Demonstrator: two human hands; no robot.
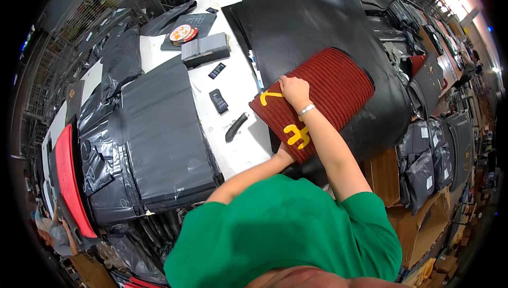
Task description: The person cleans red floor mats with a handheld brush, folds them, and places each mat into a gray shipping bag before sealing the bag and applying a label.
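A dark red ribbed mat (333, 84) with yellow lettering lies folded over on a stack of black sheets, right of the table's middle. Fingers curled, my right hand (295, 92) is closed on the mat's upper layer, between the yellow marks. My left hand (286, 154) holds the near corner of the mat from below; most of its fingers are hidden under it. To the left of the mat a black-handled cutter (236, 127) rests on the white table (243, 153).
Black sheets (312, 18) lie under the mat. Left are black plastic-wrapped packs (161, 129) and a red piece (70, 179). Farther back are a grey block of cards (205, 50), round stickers (182, 34) and small black labels (218, 101). Cardboard boxes (383, 179) stand at right; another person (55, 235) is far left.
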